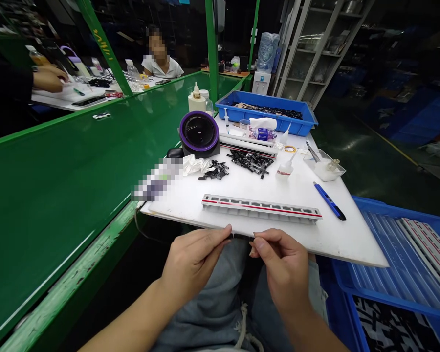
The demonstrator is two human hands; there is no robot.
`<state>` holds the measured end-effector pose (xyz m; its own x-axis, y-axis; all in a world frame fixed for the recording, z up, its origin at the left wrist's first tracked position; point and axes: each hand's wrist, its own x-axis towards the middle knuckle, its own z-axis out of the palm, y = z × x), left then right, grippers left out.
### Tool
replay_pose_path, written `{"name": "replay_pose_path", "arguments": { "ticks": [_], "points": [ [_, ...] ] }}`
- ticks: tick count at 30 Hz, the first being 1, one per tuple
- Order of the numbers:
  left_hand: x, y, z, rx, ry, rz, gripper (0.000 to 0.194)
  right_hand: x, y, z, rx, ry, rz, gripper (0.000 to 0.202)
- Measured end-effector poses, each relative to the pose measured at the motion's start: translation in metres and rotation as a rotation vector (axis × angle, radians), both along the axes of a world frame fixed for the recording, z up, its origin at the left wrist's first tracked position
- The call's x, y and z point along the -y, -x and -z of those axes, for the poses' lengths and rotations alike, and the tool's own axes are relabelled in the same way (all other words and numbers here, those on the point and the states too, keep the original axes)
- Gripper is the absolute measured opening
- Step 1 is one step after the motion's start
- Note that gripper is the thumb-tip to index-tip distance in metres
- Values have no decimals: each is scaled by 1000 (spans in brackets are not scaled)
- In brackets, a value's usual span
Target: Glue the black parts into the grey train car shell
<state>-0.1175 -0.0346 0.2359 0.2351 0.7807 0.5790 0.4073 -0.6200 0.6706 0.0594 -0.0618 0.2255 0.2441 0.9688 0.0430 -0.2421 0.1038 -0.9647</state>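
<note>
My left hand (190, 261) and my right hand (284, 266) meet at the table's front edge, thumbs and fingers pinched. Between their fingertips runs a small dark strip (244, 236), mostly hidden, gripped at either end. Just beyond my hands lies a white model train car shell (262, 207) with a red stripe and a row of windows. Farther back are a larger heap of small black parts (253, 161) and a smaller heap of black parts (215, 171).
A purple-rimmed round fan (199, 133) stands at the back left. On the right are a small dropper bottle (284, 170), a blue knife (329, 200) and a clear dish (326, 166). Blue bins (267, 117) stand behind and lower right. A green partition (77, 181) borders the left.
</note>
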Motion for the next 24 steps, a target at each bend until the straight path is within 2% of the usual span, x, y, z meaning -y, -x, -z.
{"name": "replay_pose_path", "arguments": {
  "ticks": [2,4,6,8,11,13,15,17,18,19,20,22,24],
  "points": [
    [0,5,-1,-45,-61,-65,33,-2,-3,-2,-57,-16,76,14],
    [-3,14,-1,-87,-45,-215,28,-6,-10,-5,-159,-24,168,15],
    [-16,28,1,-150,-5,-393,25,-9,-17,-8,-229,-4,207,16],
    [-39,45,7,-241,21,-528,27,-11,-20,-8,-238,32,185,18],
    [-82,66,25,-429,49,-575,29,-10,-16,-5,-160,80,85,20],
    [-101,72,35,-499,78,-582,31,-6,-12,-3,-68,91,17,21],
    [-103,69,37,-499,36,-621,36,-2,-10,-1,59,55,0,17],
    [-85,57,27,-414,-65,-631,40,1,-11,-1,248,-43,12,10],
    [-72,49,19,-348,-107,-592,38,2,-12,-2,358,-114,7,10],
    [-58,41,8,-264,-108,-492,35,3,-13,-4,464,-198,-13,13],
    [-44,32,-3,-207,-35,-314,34,4,-14,-7,554,-287,-50,17],
    [-23,18,-26,-219,254,121,36,4,-13,-14,666,-453,-134,25],
    [-14,11,-43,-213,466,363,32,4,-11,-21,713,-577,-182,31]
  ]
}}
